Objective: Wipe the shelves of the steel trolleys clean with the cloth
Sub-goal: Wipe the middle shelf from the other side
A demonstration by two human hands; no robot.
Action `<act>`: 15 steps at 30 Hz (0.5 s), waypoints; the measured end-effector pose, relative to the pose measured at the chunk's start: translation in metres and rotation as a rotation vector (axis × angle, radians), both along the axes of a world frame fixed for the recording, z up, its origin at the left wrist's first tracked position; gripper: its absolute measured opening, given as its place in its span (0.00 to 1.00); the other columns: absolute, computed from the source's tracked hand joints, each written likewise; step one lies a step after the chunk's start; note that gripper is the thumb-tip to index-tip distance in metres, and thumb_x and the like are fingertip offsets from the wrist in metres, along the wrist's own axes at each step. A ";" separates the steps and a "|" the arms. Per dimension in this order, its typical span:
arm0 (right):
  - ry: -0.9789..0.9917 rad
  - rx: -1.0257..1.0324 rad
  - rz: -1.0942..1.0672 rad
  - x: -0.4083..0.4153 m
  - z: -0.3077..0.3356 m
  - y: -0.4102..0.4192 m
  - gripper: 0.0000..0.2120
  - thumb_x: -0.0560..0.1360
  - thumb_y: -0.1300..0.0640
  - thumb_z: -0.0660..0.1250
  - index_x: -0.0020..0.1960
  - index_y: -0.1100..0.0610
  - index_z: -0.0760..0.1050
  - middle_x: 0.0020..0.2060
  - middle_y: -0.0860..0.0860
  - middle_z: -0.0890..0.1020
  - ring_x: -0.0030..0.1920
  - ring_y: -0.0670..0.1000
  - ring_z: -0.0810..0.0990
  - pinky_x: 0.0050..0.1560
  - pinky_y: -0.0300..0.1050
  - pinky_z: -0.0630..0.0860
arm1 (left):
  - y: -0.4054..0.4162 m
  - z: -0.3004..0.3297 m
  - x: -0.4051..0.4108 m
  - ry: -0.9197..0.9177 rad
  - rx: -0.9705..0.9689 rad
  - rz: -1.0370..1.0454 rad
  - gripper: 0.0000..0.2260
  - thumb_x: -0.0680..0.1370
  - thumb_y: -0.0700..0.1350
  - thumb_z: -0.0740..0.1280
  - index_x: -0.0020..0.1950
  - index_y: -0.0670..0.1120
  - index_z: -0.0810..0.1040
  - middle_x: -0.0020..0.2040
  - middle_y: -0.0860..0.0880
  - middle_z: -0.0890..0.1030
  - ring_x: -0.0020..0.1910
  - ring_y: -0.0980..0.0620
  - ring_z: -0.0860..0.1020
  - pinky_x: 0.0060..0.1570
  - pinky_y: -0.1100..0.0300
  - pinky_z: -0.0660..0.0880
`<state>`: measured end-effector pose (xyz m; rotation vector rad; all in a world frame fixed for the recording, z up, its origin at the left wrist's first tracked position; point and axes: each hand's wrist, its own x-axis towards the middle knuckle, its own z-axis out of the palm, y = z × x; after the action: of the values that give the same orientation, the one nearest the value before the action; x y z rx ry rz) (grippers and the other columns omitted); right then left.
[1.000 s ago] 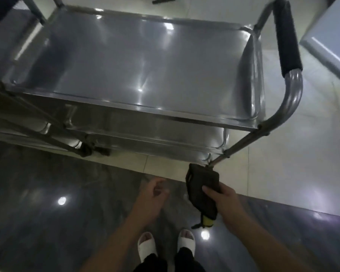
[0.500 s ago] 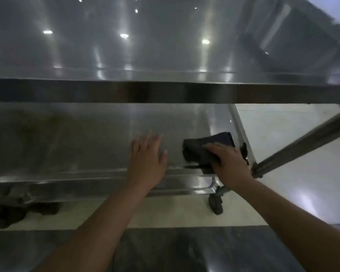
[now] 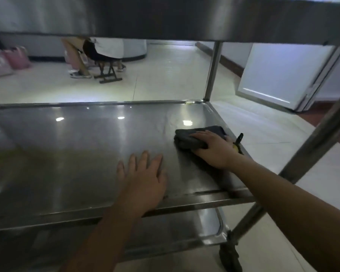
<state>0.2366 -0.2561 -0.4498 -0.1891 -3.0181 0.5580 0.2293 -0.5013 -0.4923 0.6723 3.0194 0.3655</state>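
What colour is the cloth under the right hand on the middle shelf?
Dark grey, nearly charcoal, with no visible pattern. The cloth shows best in the head view.

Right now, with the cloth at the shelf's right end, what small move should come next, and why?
Probably sweep the cloth leftward: the right hand presses it near the shelf's right rim, the left hand lies flat beside it, and most steel lies left.
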 end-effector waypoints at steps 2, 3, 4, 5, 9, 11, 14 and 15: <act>-0.044 0.014 -0.009 -0.031 0.007 0.002 0.24 0.77 0.40 0.61 0.73 0.40 0.65 0.74 0.42 0.66 0.76 0.49 0.59 0.72 0.71 0.48 | -0.001 0.006 0.004 0.016 -0.013 -0.001 0.24 0.81 0.62 0.43 0.78 0.63 0.45 0.82 0.52 0.46 0.80 0.45 0.46 0.76 0.39 0.44; -0.056 0.021 -0.024 -0.047 0.011 0.004 0.25 0.77 0.39 0.61 0.73 0.41 0.65 0.74 0.42 0.66 0.75 0.50 0.59 0.71 0.71 0.49 | -0.002 0.009 0.006 0.026 -0.019 -0.003 0.24 0.82 0.62 0.44 0.78 0.63 0.45 0.82 0.52 0.46 0.80 0.44 0.47 0.76 0.39 0.45; -0.061 0.020 -0.041 -0.062 0.014 0.007 0.25 0.77 0.38 0.61 0.73 0.41 0.66 0.73 0.42 0.67 0.75 0.52 0.60 0.71 0.71 0.51 | -0.002 0.010 0.007 0.032 -0.026 -0.005 0.24 0.82 0.62 0.44 0.78 0.63 0.46 0.82 0.52 0.47 0.79 0.44 0.48 0.76 0.39 0.46; -0.061 0.015 -0.058 -0.078 0.017 0.010 0.25 0.76 0.38 0.61 0.72 0.41 0.67 0.73 0.44 0.68 0.74 0.53 0.62 0.71 0.70 0.54 | -0.002 0.010 0.007 0.043 -0.036 -0.007 0.24 0.82 0.62 0.44 0.78 0.63 0.46 0.82 0.52 0.48 0.79 0.44 0.49 0.76 0.40 0.47; -0.041 0.062 0.038 -0.131 0.015 0.021 0.24 0.75 0.37 0.61 0.69 0.41 0.69 0.69 0.48 0.73 0.71 0.55 0.67 0.70 0.66 0.60 | 0.000 0.009 0.008 0.122 -0.094 0.021 0.28 0.77 0.64 0.38 0.78 0.64 0.49 0.81 0.53 0.53 0.78 0.45 0.53 0.74 0.44 0.51; -0.011 0.076 0.129 -0.153 0.009 0.017 0.26 0.75 0.36 0.62 0.71 0.40 0.68 0.72 0.45 0.69 0.74 0.52 0.63 0.72 0.66 0.57 | 0.001 0.009 0.010 0.144 -0.094 0.023 0.31 0.74 0.64 0.34 0.78 0.64 0.51 0.80 0.53 0.54 0.77 0.46 0.54 0.74 0.45 0.52; 0.012 0.076 0.189 -0.182 0.005 0.009 0.29 0.73 0.32 0.62 0.72 0.37 0.66 0.73 0.45 0.68 0.75 0.52 0.62 0.73 0.64 0.56 | 0.002 0.012 0.011 0.148 -0.083 0.028 0.33 0.73 0.63 0.35 0.77 0.64 0.55 0.79 0.54 0.58 0.76 0.45 0.56 0.73 0.46 0.54; 0.004 0.064 0.192 -0.190 0.006 0.008 0.29 0.71 0.30 0.62 0.70 0.36 0.67 0.71 0.46 0.70 0.73 0.53 0.65 0.72 0.63 0.58 | 0.002 0.013 0.011 0.150 -0.087 0.032 0.32 0.73 0.63 0.35 0.77 0.65 0.54 0.79 0.55 0.57 0.76 0.46 0.56 0.73 0.46 0.54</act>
<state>0.0467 -0.2477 -0.4437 0.1056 -3.0645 0.4732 0.2402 -0.4995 -0.4794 0.6748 3.1685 0.1912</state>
